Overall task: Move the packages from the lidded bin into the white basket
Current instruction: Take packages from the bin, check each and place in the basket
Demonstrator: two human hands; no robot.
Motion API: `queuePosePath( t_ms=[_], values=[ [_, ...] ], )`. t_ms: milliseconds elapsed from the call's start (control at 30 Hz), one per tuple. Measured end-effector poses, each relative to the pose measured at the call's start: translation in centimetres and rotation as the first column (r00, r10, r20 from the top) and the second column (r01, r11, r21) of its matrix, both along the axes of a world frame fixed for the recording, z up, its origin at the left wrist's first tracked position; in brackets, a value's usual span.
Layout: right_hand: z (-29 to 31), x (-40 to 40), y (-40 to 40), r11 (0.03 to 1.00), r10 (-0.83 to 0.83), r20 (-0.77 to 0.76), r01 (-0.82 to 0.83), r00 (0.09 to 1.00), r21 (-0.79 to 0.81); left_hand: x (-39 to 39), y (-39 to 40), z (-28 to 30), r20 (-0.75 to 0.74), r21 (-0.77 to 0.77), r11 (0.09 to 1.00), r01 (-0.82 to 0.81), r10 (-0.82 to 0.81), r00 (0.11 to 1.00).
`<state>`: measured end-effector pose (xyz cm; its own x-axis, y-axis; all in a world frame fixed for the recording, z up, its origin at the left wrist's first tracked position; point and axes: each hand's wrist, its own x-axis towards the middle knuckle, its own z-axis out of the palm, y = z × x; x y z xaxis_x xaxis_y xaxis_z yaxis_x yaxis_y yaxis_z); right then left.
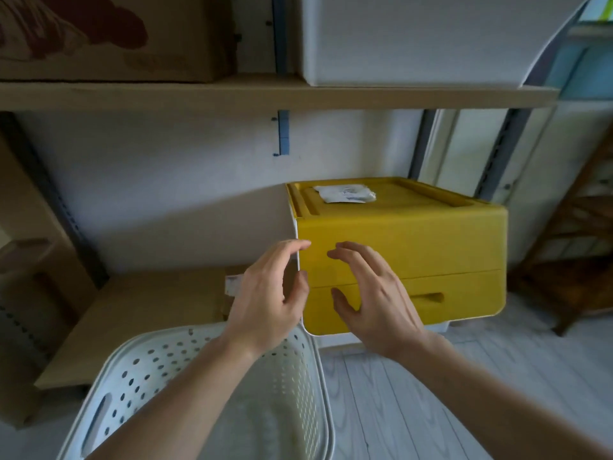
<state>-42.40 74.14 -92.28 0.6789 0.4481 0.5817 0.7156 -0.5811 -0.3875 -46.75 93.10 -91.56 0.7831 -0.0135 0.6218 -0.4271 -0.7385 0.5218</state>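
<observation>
I am holding my left hand (268,293) and right hand (371,293), fingers spread and empty, before the yellow lidded bin (431,247), above the white basket (205,370).

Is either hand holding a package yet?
No. The left hand and right hand are both open and empty in front of the closed yellow bin; a white packet lies on its lid.

Head view (close), forward-down toward yellow bin (401,247)
</observation>
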Motion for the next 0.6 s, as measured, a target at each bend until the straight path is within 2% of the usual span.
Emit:
queuePosePath(
  t_ms=[167, 333, 500, 600],
  values=[
    [-2.4, 2.2, -6.2, 0.983, -0.155, 0.045, 0.159, 0.987, -0.095, 1.9, -3.7, -1.4, -0.035, 0.075, 0.989, 0.13, -0.128, 0.991],
    [-3.8, 3.7, -8.9, 0.942, -0.261, 0.053, 0.266, 0.964, -0.205, 3.1, -4.7, -1.5, -0.053, 0.126, 0.979, 0.158, -0.153, 0.987],
    [-4.8, 5.7, -9.4, 0.919, -0.245, 0.186, 0.289, 0.952, -0.268, 4.1, -4.3, -0.8, -0.003, 0.195, 0.973, 0.119, -0.121, 0.993],
    [-5.0, 6.5, -9.5, 0.916, -0.202, 0.267, 0.279, 0.942, -0.289, 4.4, -4.1, -1.2, -0.022, 0.211, 0.971, 0.116, -0.114, 0.993]
  ],
)
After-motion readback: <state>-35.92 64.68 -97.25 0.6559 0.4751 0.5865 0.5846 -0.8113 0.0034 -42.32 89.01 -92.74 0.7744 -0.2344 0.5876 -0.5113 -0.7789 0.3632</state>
